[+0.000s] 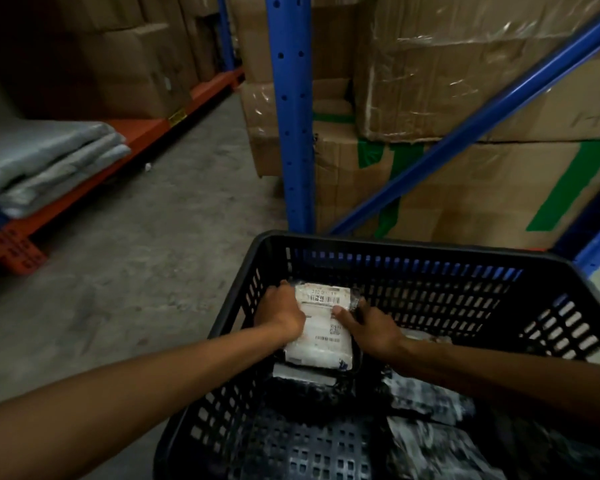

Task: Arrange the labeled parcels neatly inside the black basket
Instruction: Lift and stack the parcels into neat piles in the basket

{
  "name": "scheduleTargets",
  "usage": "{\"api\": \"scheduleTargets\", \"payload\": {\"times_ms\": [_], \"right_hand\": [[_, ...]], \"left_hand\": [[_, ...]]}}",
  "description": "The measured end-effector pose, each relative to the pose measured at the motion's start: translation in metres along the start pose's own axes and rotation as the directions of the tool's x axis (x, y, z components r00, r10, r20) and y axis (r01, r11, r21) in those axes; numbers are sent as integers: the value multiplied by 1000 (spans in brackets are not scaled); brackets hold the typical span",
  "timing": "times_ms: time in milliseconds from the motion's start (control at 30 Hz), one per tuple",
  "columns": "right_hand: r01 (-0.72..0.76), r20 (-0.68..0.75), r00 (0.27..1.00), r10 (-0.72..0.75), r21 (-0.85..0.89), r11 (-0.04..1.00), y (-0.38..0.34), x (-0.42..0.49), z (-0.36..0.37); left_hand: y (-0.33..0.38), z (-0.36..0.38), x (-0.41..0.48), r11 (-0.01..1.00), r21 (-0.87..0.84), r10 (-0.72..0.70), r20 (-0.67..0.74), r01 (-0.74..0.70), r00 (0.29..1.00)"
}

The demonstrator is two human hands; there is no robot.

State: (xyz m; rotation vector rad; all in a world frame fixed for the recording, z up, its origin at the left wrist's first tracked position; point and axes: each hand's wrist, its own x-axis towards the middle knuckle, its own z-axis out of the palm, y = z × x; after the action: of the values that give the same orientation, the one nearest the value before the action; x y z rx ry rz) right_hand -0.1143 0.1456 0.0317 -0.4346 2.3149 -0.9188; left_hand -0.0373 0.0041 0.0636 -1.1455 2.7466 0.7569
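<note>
Both hands reach into the black basket (413, 251) and grip one parcel (321, 327), a dark bag with a white barcode label, at the basket's far left corner. The left hand (280, 315) clamps the parcel's left edge; the right hand (369, 329) clamps its right edge, thumb lying on the label. The parcel lies on top of another labeled parcel (303, 375) under it. More dark parcels (430, 410) lie loose in the basket's right part, blurred. Behind the basket stands a blue rack (291, 116) with cardboard boxes (482, 81). Grey folded bags (49, 157) lie on an orange shelf (146, 129) at left.
</note>
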Motion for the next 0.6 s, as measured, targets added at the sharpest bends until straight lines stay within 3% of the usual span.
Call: {"api": "scheduleTargets", "payload": {"times_ms": [67,167,233,300,400,467,533,600], "right_hand": [[1,78,997,-6,64,998,4,2,-8],[-15,197,980,-20,173,985,2,-1,-16],[-9,180,984,-17,148,989,-1,-8,-23],[0,103,995,-8,77,997,4,-10,-36],[82,31,997,-76,-304,949,33,-16,-68],[93,54,996,-76,-611,786,61,-26,-83],[134,150,988,-26,-778,614,90,-38,-84],[194,243,969,33,-841,505,118,-48,-72]], "left_hand": [[4,5,-2,997,72,-10,2,9,1000],[4,1,-2,999,45,15,11,-15,1000],[5,-3,-9,996,67,53,0,-53,999],[13,-3,-25,969,127,216,-20,-212,976],[36,10,-51,814,152,562,38,-561,826],[54,30,-67,694,174,681,158,-699,715],[69,60,-77,585,292,669,354,-756,654],[79,95,-75,501,458,518,521,-734,679]]}}
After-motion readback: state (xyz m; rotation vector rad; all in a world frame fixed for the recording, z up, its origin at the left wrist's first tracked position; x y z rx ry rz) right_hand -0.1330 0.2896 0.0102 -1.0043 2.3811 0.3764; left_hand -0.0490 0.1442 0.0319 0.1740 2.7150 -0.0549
